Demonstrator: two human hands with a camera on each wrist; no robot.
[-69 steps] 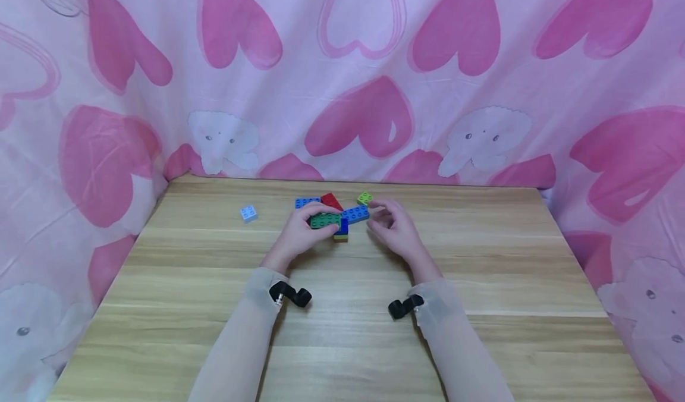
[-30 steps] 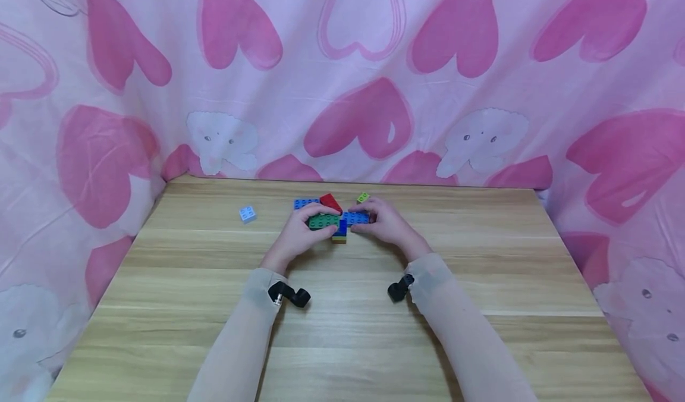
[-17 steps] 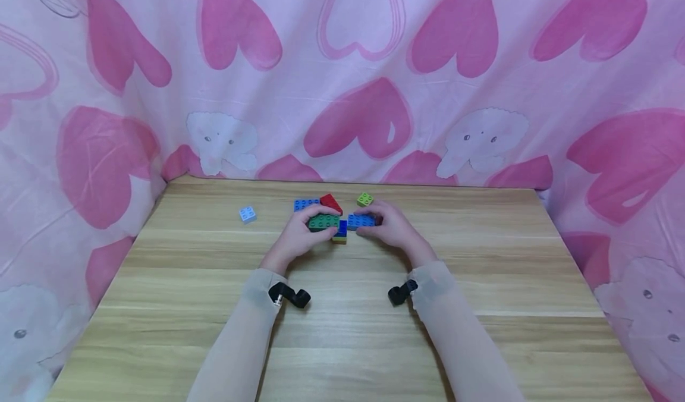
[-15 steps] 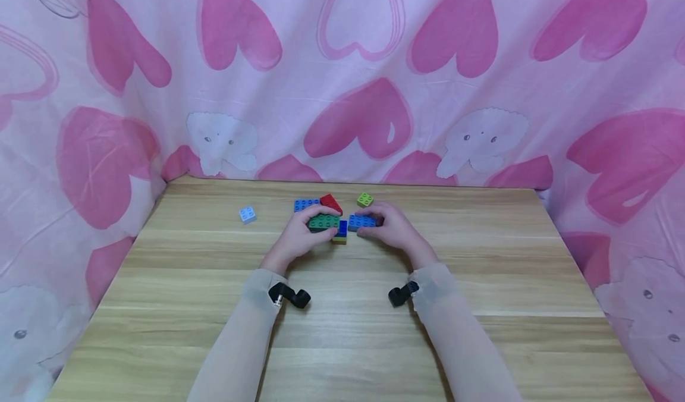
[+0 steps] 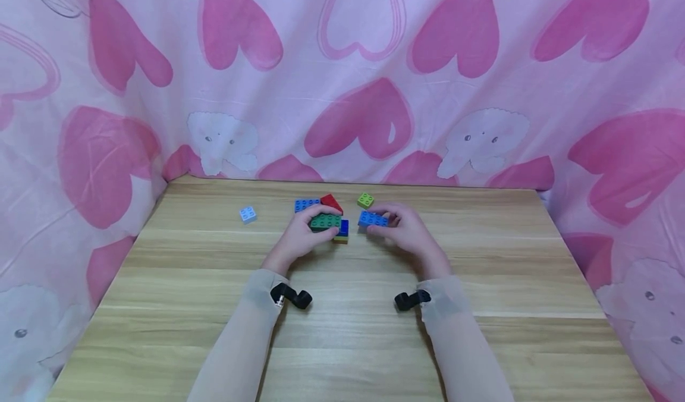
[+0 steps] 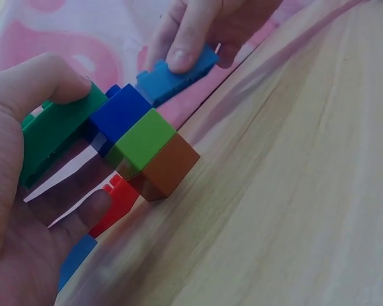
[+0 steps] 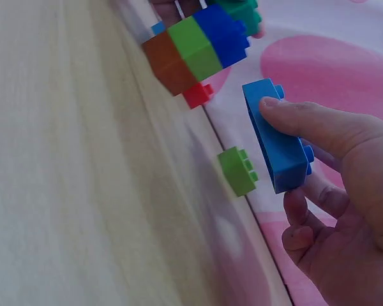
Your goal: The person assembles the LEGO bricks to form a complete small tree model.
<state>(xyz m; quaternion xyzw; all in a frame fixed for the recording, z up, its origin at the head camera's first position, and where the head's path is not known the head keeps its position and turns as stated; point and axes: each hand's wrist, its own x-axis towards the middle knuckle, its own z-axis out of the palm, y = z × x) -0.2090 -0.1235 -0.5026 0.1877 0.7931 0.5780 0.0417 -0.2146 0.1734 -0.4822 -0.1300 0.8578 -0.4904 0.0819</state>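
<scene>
My left hand grips a green toy brick that joins a small stack. In the left wrist view the stack shows a dark blue brick on top, a lime green brick in the middle and a brown brick at the bottom. To the right of the stack, my right hand pinches a lighter blue brick between thumb and fingers, apart from the stack. In the right wrist view, its long side faces the camera. Fingers hide part of the green brick.
Behind my left hand lie another blue brick and a red brick. A small lime brick sits beyond my right hand. Farther left is a pale blue brick. A pink heart-patterned curtain borders the wooden table.
My right hand first reached in and took hold of the lighter blue brick beside the stack. It then drew the brick rightward, away from the stack. My left hand has stayed nearly still.
</scene>
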